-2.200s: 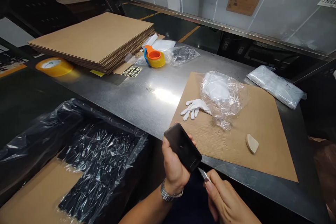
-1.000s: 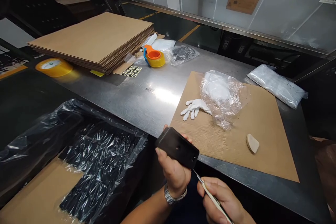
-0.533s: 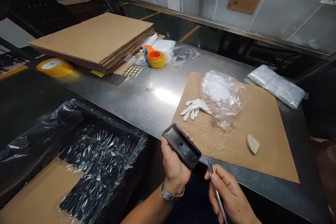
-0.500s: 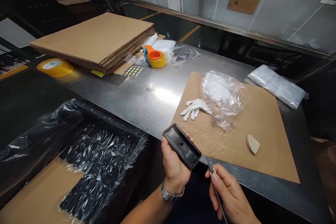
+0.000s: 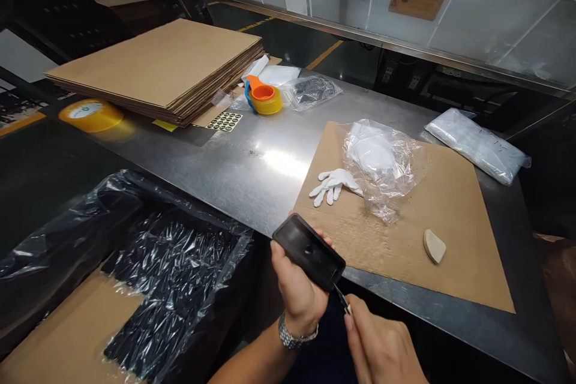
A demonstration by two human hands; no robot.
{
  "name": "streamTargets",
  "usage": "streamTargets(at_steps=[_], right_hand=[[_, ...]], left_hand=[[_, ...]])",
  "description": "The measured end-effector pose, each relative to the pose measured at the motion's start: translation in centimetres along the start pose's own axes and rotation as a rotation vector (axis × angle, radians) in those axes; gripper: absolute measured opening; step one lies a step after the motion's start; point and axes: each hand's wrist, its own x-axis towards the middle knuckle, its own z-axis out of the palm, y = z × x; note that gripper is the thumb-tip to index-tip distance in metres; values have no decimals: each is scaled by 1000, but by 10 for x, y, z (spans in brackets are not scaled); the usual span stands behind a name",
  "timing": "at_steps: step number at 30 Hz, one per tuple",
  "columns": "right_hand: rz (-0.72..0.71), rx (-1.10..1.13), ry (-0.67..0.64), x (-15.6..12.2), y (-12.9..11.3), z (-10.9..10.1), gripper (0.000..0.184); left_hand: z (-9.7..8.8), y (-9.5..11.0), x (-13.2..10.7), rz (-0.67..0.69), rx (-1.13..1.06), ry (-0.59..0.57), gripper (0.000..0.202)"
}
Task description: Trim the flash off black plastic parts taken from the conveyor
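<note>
My left hand [image 5: 299,288] is closed around a black rectangular plastic tray-shaped part [image 5: 310,249], its hollow side facing up and a small hole in its floor. My right hand [image 5: 382,336] grips a slim metal craft knife [image 5: 341,296]; most of its handle is hidden by the fingers. The blade's tip meets the near right corner of the black part. Beyond my hands, a white glove [image 5: 335,185] and a beige wedge-shaped block [image 5: 434,246] lie on a flat cardboard sheet [image 5: 468,222].
A clear bag with white gloves [image 5: 375,153] sits on the cardboard. The metal table [image 5: 216,171] also bears stacked cardboard [image 5: 166,60], an orange tape dispenser [image 5: 263,96], a yellow tape roll [image 5: 90,115] and a plastic packet [image 5: 477,144]. A lined box of wrapped black pieces [image 5: 180,270] stands lower left.
My right hand has moved left and turned, bringing the blade against the corner of the black part. My left hand has tilted that part slightly and shifted a little left.
</note>
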Motion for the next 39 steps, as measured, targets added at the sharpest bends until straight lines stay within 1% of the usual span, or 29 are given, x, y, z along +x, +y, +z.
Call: streamTargets(at_steps=[4,7,12,18,21,25,29,31,33,36,39], right_hand=[[-138,-297,184,-2,1,7,26],[-181,-403,239,-2,2,9,27],[-201,-460,243,-1,2,11,29],[-212,-500,251,-3,2,13,29],[-224,-528,261,-4,2,15,29],[-212,-577,256,-4,2,17,32],[-179,-599,317,-4,-1,17,35],[-159,-610,330,-4,-3,15,36],[-140,-648,312,-3,-5,12,37],[-166,-730,282,-1,-5,5,38],[-150,-756,318,3,-1,-1,41]], left_hand=[[1,0,-3,110,-12,-42,45],[2,0,-4,154,-16,-50,46],[2,-1,-4,209,-26,-74,42],[1,-1,-6,278,-4,-104,42],[0,-1,-6,269,9,-88,42],[-1,-3,-6,291,16,-83,42],[-4,-5,-5,273,51,-57,42],[-5,-5,-5,247,66,-34,44],[-6,-5,-4,229,80,-20,46],[-6,-5,-3,226,106,10,50],[-5,-6,-2,228,120,33,53]])
